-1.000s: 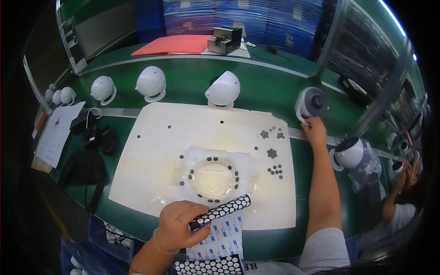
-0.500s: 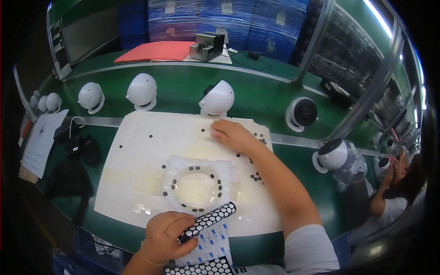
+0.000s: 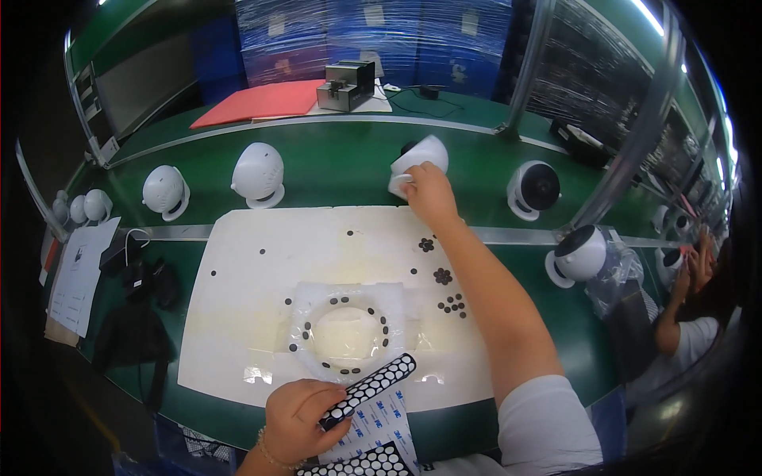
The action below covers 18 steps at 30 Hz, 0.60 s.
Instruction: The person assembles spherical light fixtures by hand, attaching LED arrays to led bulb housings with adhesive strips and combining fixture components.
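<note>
My left hand (image 3: 305, 420), at the near edge of the board, grips a curled sheet of round stickers (image 3: 369, 389), black with white circles; its printed white backing hangs below. My right hand (image 3: 431, 193) reaches past the board's far edge, fingers closed on the round foot of a white ball-shaped camera (image 3: 432, 153) with a dark front. Part of that foot is hidden by my fingers. Between the hands lies the cream board (image 3: 230, 333) bearing a clear-wrapped white ring (image 3: 305, 361). Small black discs (image 3: 442, 276) dot the ring and board, several clustered at right.
More white ball cameras (image 3: 259, 173) stand along the green bench (image 3: 333, 178), with others at right by a plastic bag (image 3: 615, 274). Black adapters and cables (image 3: 135, 274) lie at left beside a paper sheet (image 3: 78, 278). A person's hands (image 3: 698, 266) work at far right.
My right hand has moved from the board's far edge up to the white camera and taken hold of its foot. The camera has shifted right. My left hand still holds the sticker sheet.
</note>
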Tool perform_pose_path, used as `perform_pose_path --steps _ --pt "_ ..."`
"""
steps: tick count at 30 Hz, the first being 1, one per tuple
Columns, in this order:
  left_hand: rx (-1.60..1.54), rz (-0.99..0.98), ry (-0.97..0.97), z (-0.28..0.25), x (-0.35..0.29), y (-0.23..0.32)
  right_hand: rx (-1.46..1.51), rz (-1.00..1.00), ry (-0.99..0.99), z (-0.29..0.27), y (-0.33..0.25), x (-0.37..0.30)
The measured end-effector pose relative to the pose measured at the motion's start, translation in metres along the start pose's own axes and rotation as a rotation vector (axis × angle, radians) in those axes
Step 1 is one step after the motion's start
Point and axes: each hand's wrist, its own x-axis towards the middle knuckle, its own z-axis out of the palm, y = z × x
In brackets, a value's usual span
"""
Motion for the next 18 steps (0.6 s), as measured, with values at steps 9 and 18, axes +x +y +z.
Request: perform_pose_path --steps 9,18 --pt "-0.008 0.122 0.053 -0.018 -0.008 -0.008 1.294 0.325 -0.435 -0.109 -0.124 -0.08" --pt "-0.072 0.048 0.074 -0.022 -0.01 -0.005 0.834 -0.141 -0.374 -0.126 -0.131 -0.125"
